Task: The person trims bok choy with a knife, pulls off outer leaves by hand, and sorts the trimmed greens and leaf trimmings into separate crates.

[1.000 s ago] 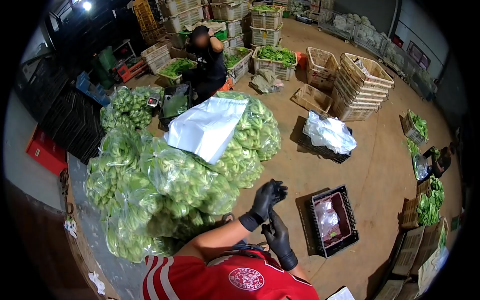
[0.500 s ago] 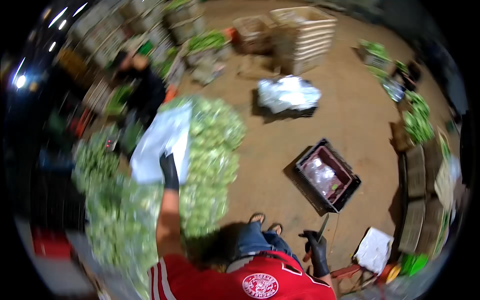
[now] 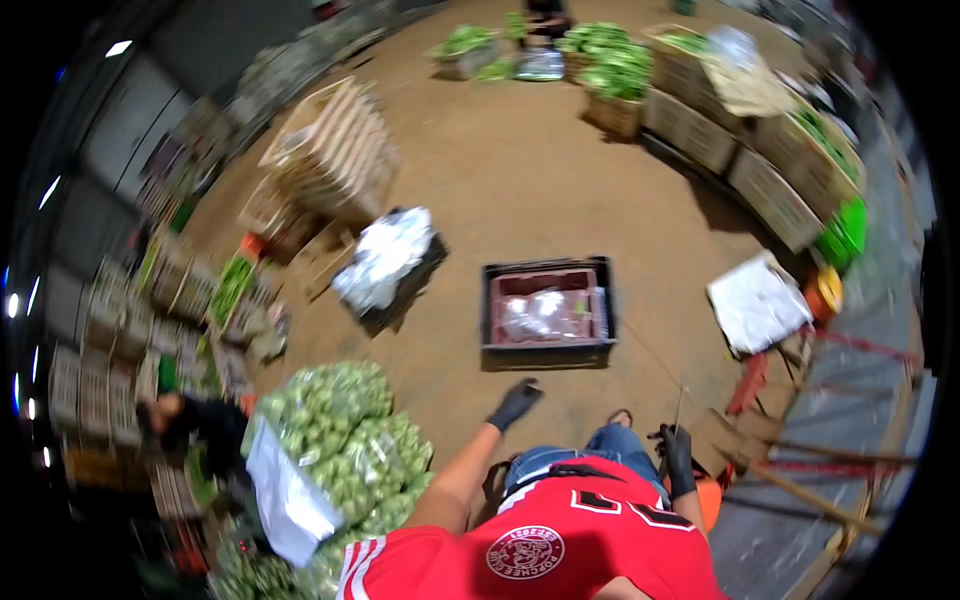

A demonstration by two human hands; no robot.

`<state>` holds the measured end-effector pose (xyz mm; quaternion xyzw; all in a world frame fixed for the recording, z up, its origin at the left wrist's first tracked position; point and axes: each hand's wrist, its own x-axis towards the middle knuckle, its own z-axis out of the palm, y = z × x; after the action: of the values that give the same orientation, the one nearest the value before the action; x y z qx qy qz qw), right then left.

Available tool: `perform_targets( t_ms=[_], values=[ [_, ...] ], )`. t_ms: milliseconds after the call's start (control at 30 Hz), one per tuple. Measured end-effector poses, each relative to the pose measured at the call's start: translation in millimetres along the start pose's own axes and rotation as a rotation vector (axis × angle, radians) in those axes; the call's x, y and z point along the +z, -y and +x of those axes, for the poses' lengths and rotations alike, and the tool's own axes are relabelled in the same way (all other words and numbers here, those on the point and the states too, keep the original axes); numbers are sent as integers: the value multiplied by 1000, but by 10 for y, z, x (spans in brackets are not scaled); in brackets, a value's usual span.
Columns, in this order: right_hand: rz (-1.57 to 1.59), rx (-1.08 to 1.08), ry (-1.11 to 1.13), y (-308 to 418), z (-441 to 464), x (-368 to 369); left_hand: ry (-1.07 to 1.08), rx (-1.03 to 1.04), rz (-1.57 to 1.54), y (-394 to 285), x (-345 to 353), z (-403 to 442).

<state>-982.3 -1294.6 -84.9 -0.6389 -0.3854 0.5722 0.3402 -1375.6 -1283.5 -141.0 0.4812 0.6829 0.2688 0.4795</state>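
Note:
My left hand, in a black glove, hangs over the bare floor with nothing visible in it and its fingers loosely stretched out. It is nearest to a black crate with a maroon inner tray holding clear plastic. At my right side, my gloved right hand is closed around a knife, its thin blade pointing up and away from me. To the left, bagged green vegetables lie in a heap, with a white sheet on their near left side.
Beyond the heap stand a silver-covered bundle and stacked crates. A stool with a white cover is at right, near wooden poles. Filled boxes line the far right. Another person is at left.
My left hand has let go of the white sheet and moved right, away from the vegetables. My view has turned right. The knife stays in my right hand.

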Motion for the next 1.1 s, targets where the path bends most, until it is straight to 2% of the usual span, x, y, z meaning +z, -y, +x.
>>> perform_targets(
  t_ms=[33, 67, 100, 133, 167, 200, 233, 267, 300, 400, 433, 533, 600, 633, 667, 733, 800, 833, 867, 967, 1067, 1100],
  values=[
    [137, 66, -60, 143, 50, -186, 23, -11, 21, -103, -34, 264],
    [244, 99, -93, 229, 161, -423, -47, 177, 6, -60, 9, 538],
    [231, 31, -93, 122, 263, -715, 21, 244, 150, -259, -67, 726],
    [290, 96, -131, 170, 300, -888, 68, 232, 277, -312, -112, 935],
    [366, 121, -166, 140, 348, -1058, 38, 153, 181, -672, -50, 969],
    [444, 150, -193, 98, 395, -1219, -112, 104, 247, -712, 118, 1129],
    [465, 143, -247, 97, 411, -1277, -277, 402, 169, 97, 252, 1709],
    [482, 156, -293, 66, 454, -1393, -38, 33, 317, -695, 388, 1469],
    [552, 239, -355, 159, 456, -1465, 143, -196, 360, -678, 533, 1665],
    [584, 201, -472, 340, 594, -1766, 337, -183, 92, -999, 1250, 2002],
    [622, 229, -497, 300, 727, -1874, 302, -228, 84, -951, 1512, 2242],
    [683, 186, -541, 195, 1320, -2272, 241, -57, 410, -1450, 2167, 2985],
    [756, 185, -574, 346, 1827, -2583, 330, 1, 343, -1866, 2491, 3771],
    [672, 285, -578, 327, 2177, -2757, 357, -40, 134, -2051, 2637, 4135],
    [656, 260, -572, 446, 2448, -2919, 280, 20, 160, -2257, 2756, 4483],
    [614, 199, -570, 798, 3008, -3334, 149, 236, 345, -2167, 2996, 5434],
    [543, 140, -647, 1140, 3377, -3690, 431, -8, 594, -2815, 3151, 6095],
    [493, 134, -683, 1394, 3542, -3820, 333, -108, 305, -3147, 3251, 6201],
    [451, 112, -719, 1621, 3777, -3969, 327, -80, 353, -3365, 3379, 6559],
    [394, 200, -730, 1626, 4244, -4542, 346, 69, 357, -4524, 3914, 7304],
    [716, 156, -890, 2625, 4672, -5028, 371, 213, 293, -5438, 4536, 7943],
    [649, 184, -853, 2777, 4830, -5251, 373, 221, 261, -5900, 4739, 8031]
  ],
)
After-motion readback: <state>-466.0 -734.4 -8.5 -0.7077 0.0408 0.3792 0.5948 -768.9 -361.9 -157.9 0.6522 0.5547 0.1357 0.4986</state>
